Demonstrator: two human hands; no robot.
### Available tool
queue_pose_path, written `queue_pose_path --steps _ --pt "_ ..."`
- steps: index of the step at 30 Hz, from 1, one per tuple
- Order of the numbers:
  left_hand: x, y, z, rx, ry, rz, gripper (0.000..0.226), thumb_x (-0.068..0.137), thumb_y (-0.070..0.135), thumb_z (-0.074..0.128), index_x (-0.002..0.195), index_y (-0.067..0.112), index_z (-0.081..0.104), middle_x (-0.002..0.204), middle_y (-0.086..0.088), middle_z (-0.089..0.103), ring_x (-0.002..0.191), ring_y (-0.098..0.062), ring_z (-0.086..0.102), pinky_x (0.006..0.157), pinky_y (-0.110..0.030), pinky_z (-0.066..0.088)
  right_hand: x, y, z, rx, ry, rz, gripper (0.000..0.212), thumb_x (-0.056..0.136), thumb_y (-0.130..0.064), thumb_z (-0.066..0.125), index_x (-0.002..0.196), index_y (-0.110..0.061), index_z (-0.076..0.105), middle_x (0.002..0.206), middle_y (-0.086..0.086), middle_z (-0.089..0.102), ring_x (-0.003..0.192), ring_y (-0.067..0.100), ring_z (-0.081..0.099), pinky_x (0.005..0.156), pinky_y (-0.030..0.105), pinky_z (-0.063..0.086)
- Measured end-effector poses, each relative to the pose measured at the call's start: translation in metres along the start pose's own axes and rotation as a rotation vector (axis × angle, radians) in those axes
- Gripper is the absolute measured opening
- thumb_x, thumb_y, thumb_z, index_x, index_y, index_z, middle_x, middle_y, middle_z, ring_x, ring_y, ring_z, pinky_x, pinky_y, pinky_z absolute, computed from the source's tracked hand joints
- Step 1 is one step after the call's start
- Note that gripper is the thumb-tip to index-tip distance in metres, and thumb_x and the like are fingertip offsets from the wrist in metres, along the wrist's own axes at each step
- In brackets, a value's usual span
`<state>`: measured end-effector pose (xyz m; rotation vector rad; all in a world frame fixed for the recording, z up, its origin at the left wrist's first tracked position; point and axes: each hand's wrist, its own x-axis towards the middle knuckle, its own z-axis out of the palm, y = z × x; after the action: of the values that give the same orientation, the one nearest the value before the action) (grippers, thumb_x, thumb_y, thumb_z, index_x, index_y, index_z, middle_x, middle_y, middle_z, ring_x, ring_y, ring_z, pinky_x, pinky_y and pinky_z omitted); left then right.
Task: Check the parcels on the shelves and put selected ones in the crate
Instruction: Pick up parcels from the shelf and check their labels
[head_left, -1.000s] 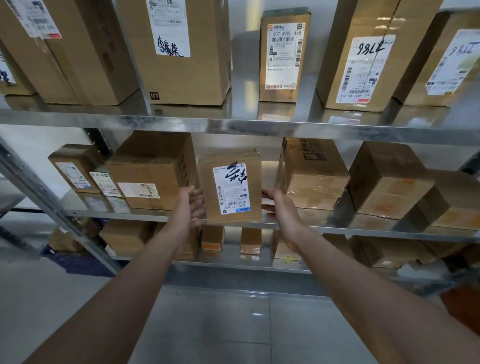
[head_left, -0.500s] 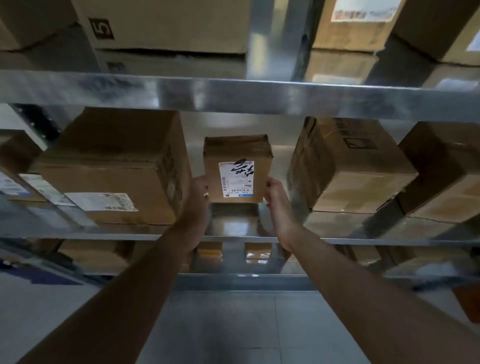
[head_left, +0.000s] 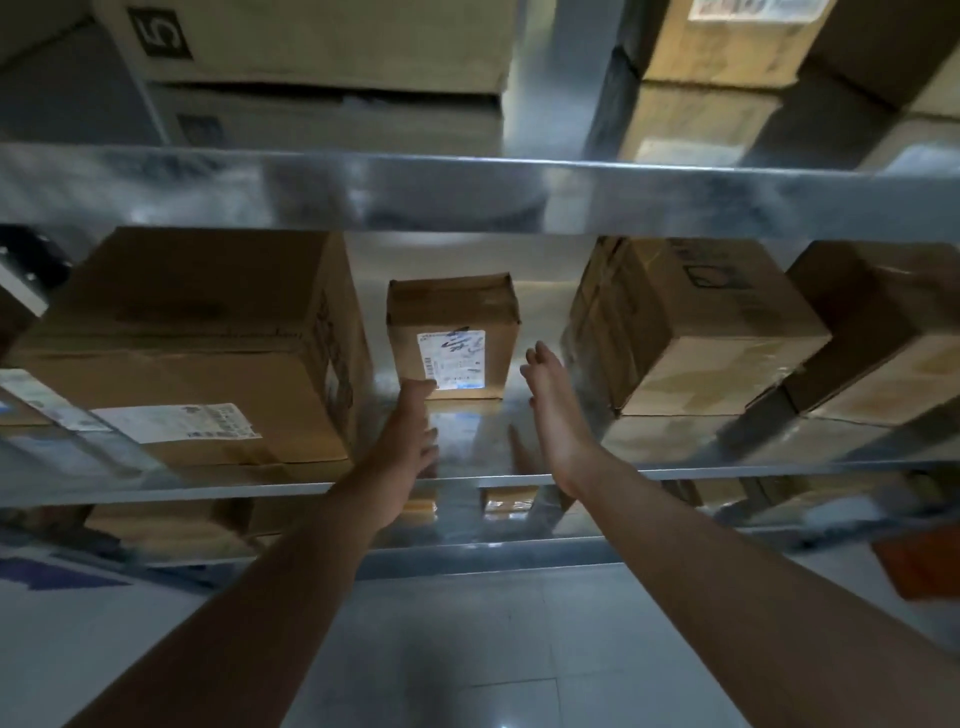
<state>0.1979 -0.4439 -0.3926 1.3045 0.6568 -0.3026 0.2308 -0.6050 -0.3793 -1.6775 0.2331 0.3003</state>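
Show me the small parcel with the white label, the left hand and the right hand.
small parcel (head_left: 453, 359), head view, middle of its front face.
left hand (head_left: 408, 441), head view, back of the hand.
right hand (head_left: 553, 415), head view, back of the hand.

Both arms (head_left: 260, 597) are bare, uncovered down to the view's lower edge; the left grip (head_left: 410, 434) and right grip (head_left: 551, 415) are bare hands with long, slender fingers.

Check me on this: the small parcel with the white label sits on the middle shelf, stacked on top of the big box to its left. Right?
Not stacked. The head view shows the small parcel standing directly on the middle shelf, in the gap between the big box to its left and another box to its right. Its white label faces the camera, as you said.
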Motion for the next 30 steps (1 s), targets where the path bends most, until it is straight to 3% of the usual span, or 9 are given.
queue_pose_path --steps 3,7,9,12,16,20,25,27,30 --pt "-0.018 0.024 0.029 0.006 -0.121 -0.017 0.075 0.105 0.055 0.04 0.161 0.007 0.035 0.167 -0.013 0.036 0.153 -0.034 0.037 0.125 -0.046 0.03 -0.016 -0.028 -0.022 -0.02 0.016 -0.081 0.073 0.098 -0.053 0.045 0.166 -0.031 0.035 0.17 -0.007 0.038 0.155 0.015 0.035 0.123 0.035 0.024" --pt "-0.044 0.052 0.08 0.038 -0.187 0.106 0.079 0.092 0.067 0.046 0.144 0.008 0.054 0.158 -0.013 0.047 0.149 -0.033 0.041 0.124 -0.046 0.03 -0.035 -0.071 -0.077 0.011 0.054 -0.158 0.078 0.084 -0.061 0.053 0.153 -0.025 0.055 0.157 0.003 0.055 0.145 0.022 0.048 0.126 0.048 0.034" --pt "-0.055 0.064 0.112 0.047 -0.189 0.163 0.075 0.079 0.068 0.049 0.127 0.011 0.061 0.145 -0.011 0.056 0.143 -0.032 0.046 0.122 -0.045 0.031 -0.043 -0.094 -0.116 -0.01 0.048 -0.191 0.074 0.085 -0.064 0.054 0.142 -0.018 0.063 0.141 0.007 0.065 0.13 0.024 0.06 0.115 0.039 0.045" --pt "-0.045 0.074 0.152 0.009 -0.127 0.196 0.073 0.097 0.064 0.048 0.142 0.008 0.058 0.155 -0.014 0.052 0.143 -0.032 0.047 0.12 -0.043 0.031 -0.035 -0.102 -0.185 -0.034 0.071 -0.17 0.033 0.109 -0.041 0.051 0.121 -0.013 0.065 0.115 0.002 0.067 0.101 0.014 0.061 0.088 0.018 0.047" --pt "-0.027 0.068 0.206 0.028 -0.029 0.211 0.07 0.097 0.067 0.047 0.142 0.015 0.059 0.161 -0.012 0.046 0.149 -0.033 0.041 0.122 -0.048 0.03 -0.003 -0.088 -0.259 -0.143 0.182 -0.27 0.027 0.108 -0.046 0.056 0.118 -0.024 0.067 0.132 0.007 0.069 0.12 0.022 0.063 0.108 0.039 0.044" --pt "-0.01 0.051 0.253 0.041 0.021 0.164 0.068 0.103 0.063 0.039 0.153 0.019 0.05 0.166 -0.013 0.038 0.153 -0.035 0.035 0.125 -0.051 0.025 0.053 -0.059 -0.312 -0.249 0.126 -0.15 0.044 0.111 -0.026 0.05 0.153 -0.013 0.051 0.154 0.016 0.054 0.145 0.035 0.049 0.122 0.045 0.038" --pt "0.007 0.046 0.283 0.121 0.057 0.149 0.072 0.102 0.069 0.034 0.16 0.028 0.039 0.167 -0.007 0.037 0.153 -0.035 0.034 0.122 -0.05 0.025 0.067 -0.067 -0.338 -0.052 0.089 0.068 0.063 0.116 -0.047 0.032 0.17 -0.016 0.022 0.174 0.006 0.028 0.157 0.03 0.034 0.119 0.034 0.032" --pt "0.005 0.045 0.288 0.14 0.05 0.138 0.071 0.103 0.07 0.029 0.159 0.027 0.04 0.157 -0.008 0.048 0.141 -0.037 0.046 0.116 -0.047 0.031 0.059 -0.073 -0.345 -0.006 0.074 0.068 0.057 0.118 -0.037 0.028 0.168 -0.011 0.023 0.173 0.009 0.029 0.157 0.029 0.032 0.106 0.029 0.039" --pt "-0.004 0.04 0.295 0.087 0.075 0.163 0.053 0.104 0.067 0.031 0.135 0.03 0.053 0.121 -0.005 0.066 0.108 -0.031 0.062 0.104 -0.043 0.042 0.058 -0.061 -0.349 0.063 0.031 0.124 0.058 0.117 -0.041 0.032 0.166 -0.01 0.03 0.17 0.009 0.036 0.156 0.029 0.034 0.125 0.038 0.027"
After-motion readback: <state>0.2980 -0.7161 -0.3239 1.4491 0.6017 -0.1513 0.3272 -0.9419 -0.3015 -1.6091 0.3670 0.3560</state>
